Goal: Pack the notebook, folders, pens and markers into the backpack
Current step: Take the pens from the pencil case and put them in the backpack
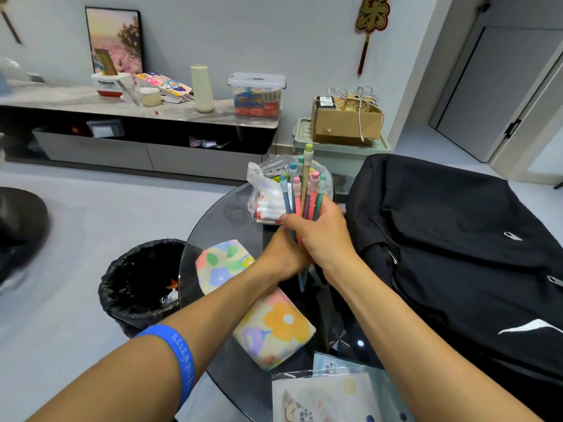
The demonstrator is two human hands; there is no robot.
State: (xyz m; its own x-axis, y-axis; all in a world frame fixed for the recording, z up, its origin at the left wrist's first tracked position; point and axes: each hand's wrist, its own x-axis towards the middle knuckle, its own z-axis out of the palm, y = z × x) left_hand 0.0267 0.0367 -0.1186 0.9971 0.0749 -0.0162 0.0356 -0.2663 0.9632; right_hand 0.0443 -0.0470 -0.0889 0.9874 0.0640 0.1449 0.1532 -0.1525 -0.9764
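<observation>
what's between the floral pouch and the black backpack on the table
In the head view, the hands holding the bundle of pens sit between the floral pouch and backpack, above bare dark glass table.

Probably "Panasonic" on white box [109, 82]

- The right hand [316, 229] grips a bundle of pens [301, 190] upright, coloured caps fanned above the fist.
- The left hand [283, 254] wraps the bundle's lower end, touching the right hand.
- Behind, a plastic bag of markers [268, 205] sits on the glass table [219, 226].
- The black backpack [457, 248] lies at right.
- A floral pouch [274, 324] lies under the left forearm.
</observation>
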